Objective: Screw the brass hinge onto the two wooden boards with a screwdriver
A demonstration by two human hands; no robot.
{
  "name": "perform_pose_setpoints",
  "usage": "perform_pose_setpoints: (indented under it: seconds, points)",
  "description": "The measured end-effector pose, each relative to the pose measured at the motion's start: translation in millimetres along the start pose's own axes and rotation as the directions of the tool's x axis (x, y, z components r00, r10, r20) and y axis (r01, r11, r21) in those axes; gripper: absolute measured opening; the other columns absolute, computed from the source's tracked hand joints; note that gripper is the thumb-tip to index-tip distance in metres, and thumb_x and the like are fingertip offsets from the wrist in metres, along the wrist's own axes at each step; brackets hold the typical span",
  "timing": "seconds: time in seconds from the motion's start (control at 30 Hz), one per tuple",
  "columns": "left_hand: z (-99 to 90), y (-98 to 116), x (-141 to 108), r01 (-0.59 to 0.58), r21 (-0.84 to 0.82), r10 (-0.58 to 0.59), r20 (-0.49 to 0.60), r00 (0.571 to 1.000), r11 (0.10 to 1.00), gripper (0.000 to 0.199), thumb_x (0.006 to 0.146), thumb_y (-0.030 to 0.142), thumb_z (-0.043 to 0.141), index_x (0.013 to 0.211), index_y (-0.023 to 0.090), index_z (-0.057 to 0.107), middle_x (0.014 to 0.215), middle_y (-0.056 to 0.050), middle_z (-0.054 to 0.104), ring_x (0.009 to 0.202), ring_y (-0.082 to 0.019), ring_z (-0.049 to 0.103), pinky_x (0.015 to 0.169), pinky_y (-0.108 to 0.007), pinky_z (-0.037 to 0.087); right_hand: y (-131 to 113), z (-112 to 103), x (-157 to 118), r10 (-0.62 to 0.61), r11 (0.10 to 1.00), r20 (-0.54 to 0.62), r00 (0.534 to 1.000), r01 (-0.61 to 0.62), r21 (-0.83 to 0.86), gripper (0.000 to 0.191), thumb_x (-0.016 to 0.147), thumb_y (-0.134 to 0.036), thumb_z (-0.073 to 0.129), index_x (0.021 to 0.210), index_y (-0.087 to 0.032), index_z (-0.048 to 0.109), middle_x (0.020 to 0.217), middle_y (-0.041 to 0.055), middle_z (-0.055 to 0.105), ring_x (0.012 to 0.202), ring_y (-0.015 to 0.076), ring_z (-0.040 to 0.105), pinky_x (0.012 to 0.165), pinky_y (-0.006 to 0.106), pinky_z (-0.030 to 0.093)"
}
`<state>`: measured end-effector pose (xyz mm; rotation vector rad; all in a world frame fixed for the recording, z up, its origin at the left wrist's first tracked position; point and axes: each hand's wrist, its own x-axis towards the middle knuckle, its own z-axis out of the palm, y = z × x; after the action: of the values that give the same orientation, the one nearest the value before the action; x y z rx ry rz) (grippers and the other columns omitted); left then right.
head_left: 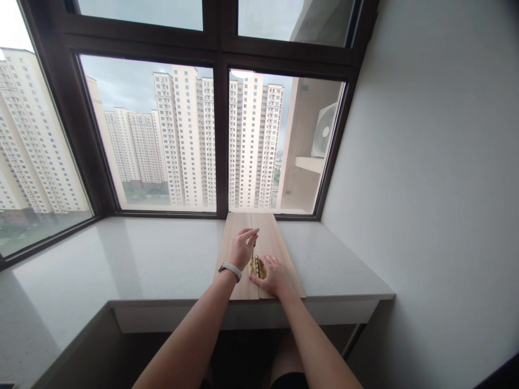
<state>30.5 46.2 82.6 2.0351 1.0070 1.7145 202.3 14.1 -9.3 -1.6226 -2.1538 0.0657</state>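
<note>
Hinge [257, 266] touches the right hand [277, 276], near the left hand [241, 249].

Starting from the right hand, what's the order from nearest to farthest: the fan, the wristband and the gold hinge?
From the right hand:
1. Hinge: at its fingers and thumb.
2. Wristband: to its left, on the left arm.
3. Fan: outside the window, upper right.

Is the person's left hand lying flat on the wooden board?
No, the left hand is pinching something thin near the gold hinge.
</note>
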Motion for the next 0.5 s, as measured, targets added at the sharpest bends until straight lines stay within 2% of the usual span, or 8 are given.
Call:
perform_pose_setpoints:
  seconds: [0.1,0.17,0.4,0.5]
  points:
    - [2.8,-1.0,-0.4,-0.02,0.003,0.02,0.02,1.0,1.0,0.03,0.102,0.028,0.053,0.124,0.024,0.072,0.129,-0.008,0.07,0.119,-0.023,0.066,0.103,-0.042,0.055,-0.2,0.3,0.1,-0.01,1.0,-0.014,1.0,0.01,-0.004,0.094,0.079,-0.083,0.053,0.148,-0.019,0.053,0.154,0.0147,0.048,0.146,0.034,0.037,0.121,0.046,0.027]
    - [5.1,-2.7,-0.5,-0.017,-0.008,0.017,0.025,1.0,1.0,0.031,0.103,0.027,0.05,0.126,0.023,0.071,0.131,-0.008,0.069,0.123,-0.024,0.064,0.107,-0.042,0.053,0.1,1.1,0.4,-0.013,1.0,-0.023,1.0,0.013,-0.009,0.093,0.079,-0.082,0.056,0.147,-0.018,0.054,0.153,0.0151,0.049,0.145,0.0342,0.038,0.121,0.046,0.027]
    - [6.0,-6.8,-1.4,0.028,-0.004,-0.028,0.007,1.0,1.0,0.029,0.101,0.024,0.052,0.122,0.024,0.072,0.118,-0.005,0.075,0.109,-0.021,0.071,0.098,-0.038,0.057,1.5,3.8,0.4,-0.012,1.0,-0.035,0.999,0.012,-0.005,0.092,0.079,-0.082,0.055,0.147,-0.02,0.054,0.153,0.014,0.05,0.144,0.0338,0.039,0.121,0.046,0.028]
    - [5.3,-6.6,-1.5,0.038,-0.015,-0.038,0.017,0.999,0.999,0.029,0.101,0.023,0.052,0.121,0.025,0.072,0.117,-0.005,0.075,0.108,-0.019,0.071,0.098,-0.037,0.057,1.2,3.0,-0.1,-0.014,1.0,-0.032,0.999,0.014,-0.001,0.093,0.079,-0.083,0.053,0.147,-0.02,0.053,0.153,0.014,0.049,0.145,0.0338,0.038,0.121,0.046,0.027]
